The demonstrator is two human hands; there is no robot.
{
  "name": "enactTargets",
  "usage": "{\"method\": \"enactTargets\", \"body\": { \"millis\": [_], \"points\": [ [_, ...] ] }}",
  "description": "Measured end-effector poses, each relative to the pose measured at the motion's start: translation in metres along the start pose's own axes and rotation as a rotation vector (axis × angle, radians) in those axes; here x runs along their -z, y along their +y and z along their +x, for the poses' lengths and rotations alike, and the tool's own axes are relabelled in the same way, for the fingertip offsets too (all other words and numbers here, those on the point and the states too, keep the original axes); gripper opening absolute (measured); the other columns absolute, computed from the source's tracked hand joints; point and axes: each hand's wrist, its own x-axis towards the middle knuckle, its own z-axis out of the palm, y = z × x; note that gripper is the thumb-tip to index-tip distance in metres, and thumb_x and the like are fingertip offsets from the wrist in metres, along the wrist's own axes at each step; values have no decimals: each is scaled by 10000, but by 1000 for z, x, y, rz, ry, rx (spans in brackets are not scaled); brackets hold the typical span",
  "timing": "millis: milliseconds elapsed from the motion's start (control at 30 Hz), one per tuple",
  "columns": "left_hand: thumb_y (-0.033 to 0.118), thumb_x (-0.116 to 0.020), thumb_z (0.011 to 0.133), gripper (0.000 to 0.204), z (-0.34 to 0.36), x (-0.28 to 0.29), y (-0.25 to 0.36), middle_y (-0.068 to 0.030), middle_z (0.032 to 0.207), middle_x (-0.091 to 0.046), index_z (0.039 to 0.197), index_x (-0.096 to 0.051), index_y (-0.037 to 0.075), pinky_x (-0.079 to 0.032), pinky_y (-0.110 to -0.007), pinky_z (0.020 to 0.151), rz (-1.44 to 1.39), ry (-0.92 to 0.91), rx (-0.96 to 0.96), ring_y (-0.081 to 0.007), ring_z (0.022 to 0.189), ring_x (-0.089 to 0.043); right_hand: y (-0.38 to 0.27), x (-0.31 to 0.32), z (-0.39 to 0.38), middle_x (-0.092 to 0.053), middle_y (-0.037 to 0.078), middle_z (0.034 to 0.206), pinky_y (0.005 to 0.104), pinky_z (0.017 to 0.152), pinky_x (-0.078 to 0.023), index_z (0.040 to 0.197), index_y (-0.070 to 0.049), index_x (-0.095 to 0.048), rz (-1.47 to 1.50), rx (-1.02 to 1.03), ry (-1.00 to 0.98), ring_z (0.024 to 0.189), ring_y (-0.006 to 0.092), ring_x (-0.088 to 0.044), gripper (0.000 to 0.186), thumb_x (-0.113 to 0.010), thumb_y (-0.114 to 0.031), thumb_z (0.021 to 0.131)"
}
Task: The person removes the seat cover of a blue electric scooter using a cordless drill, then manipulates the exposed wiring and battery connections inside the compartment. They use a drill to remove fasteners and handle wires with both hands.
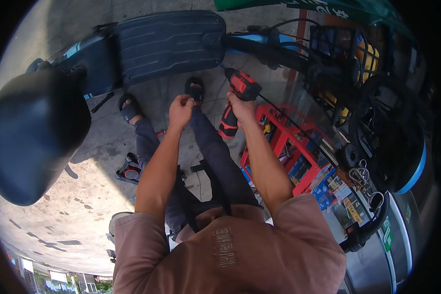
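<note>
My right hand (pixel 241 110) is wrapped round the grip of a red and black cordless drill (pixel 243 86). The drill's nose points up and left, its thin bit close to the front end of the dark ribbed footboard (pixel 169 45) of an electric scooter. To the left, at about the same height, my left hand (pixel 180 112) is closed with thumb and fingertips pressed together. Whether a small piece sits between those fingertips cannot be made out. The left hand is apart from both the drill and the scooter.
The scooter's black seat (pixel 36 137) bulges at the left; its handlebar (pixel 362 235) reaches down at the right. A red tool rack (pixel 279 147) holding small boxes stands beside my right forearm. A black and red tool (pixel 131 171) lies on the concrete floor near my sandalled feet.
</note>
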Motion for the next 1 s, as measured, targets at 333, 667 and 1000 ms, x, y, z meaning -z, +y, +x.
{"method": "enactTargets", "body": {
  "millis": [333,667,1000],
  "points": [
    [358,-459,1025,475,119,-117,56,-188,1180,-651,1286,-523,-34,-550,-354,782,-754,-164,601,-276,966,-655,28,19,12,-622,10,801,280,569,-483,964,-37,-615,-223,180,33,631,104,-582,112,-667,-16,867],
    [342,-428,1038,433,147,-145,47,-194,1134,-645,1208,-525,-44,-572,-422,784,-1126,-179,737,-312,923,-659,47,29,19,-689,129,942,349,803,-526,1031,-18,-658,-500,428,15,888,239,-679,221,-698,-127,843],
    [323,-438,1038,393,151,-146,42,-173,1096,-652,1197,-522,-27,-590,-388,734,-1177,-192,729,-277,885,-669,44,24,15,-708,149,925,378,827,-530,1037,-26,-663,-552,440,8,900,276,-698,271,-719,-181,821]
  ]
}}
